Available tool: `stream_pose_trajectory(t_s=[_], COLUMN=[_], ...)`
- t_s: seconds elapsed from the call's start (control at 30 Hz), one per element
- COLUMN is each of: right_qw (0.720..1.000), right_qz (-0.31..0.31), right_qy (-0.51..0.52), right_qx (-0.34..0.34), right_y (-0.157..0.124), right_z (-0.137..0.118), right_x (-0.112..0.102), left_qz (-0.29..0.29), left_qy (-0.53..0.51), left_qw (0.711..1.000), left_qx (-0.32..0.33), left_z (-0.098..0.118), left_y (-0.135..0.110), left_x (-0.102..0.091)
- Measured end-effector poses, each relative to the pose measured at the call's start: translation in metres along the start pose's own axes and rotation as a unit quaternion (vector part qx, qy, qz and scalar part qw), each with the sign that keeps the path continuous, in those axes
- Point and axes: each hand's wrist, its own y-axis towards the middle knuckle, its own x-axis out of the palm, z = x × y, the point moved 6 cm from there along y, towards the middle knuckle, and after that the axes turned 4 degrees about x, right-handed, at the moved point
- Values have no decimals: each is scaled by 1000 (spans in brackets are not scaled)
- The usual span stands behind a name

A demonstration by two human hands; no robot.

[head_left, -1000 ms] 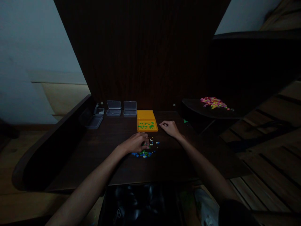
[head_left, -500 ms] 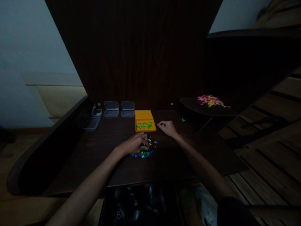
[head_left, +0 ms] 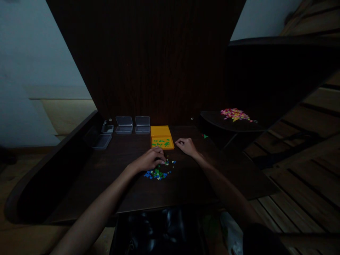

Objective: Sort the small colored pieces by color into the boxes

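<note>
Just in front of the yellow box, my left hand (head_left: 153,158) hovers low with its fingers curled together over a heap of small blue, green and pale building blocks (head_left: 157,174). Whatever is between its fingertips is too small to make out. The open yellow box (head_left: 172,147) holds scattered green blocks (head_left: 166,143) in its lower half. By the box's right edge, my right hand (head_left: 186,146) rests on the dark table, fingers curled and fingertips pressed together; any small piece in them cannot be made out.
Several clear plastic cases (head_left: 124,129) stand open along the back left of the table (head_left: 106,180). A small green and red piece (head_left: 205,136) lies at the back right. Pink, red and yellow pieces (head_left: 236,114) are heaped on a raised corner shelf (head_left: 212,118).
My left hand has lifted slightly away from the heap toward the yellow box, uncovering more blocks. The right hand stays beside the box. The whole view has shifted slightly.
</note>
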Motion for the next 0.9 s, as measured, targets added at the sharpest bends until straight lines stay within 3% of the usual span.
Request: stream_pose_trajectory(t_s=[0.17,0.23,0.6,0.9], right_qw=[1000,1000,1000,1000], right_qz=[-5,-6,-6,-9], right_qy=[-6,-6,-7,-1], right_qx=[0,-1,7,2], right_y=[-1,-1,0,1], right_z=[0,0,2,1], right_x=[2,3,6,5], left_qz=[113,131,89,81], left_qy=[45,77,108,97], left_qw=[990,983,979,981], left_qx=[-77,-107,-151,-146], left_z=[-33,-48,-94,-93], left_y=[10,17,50,48], left_x=[-38,-45,-21,-24])
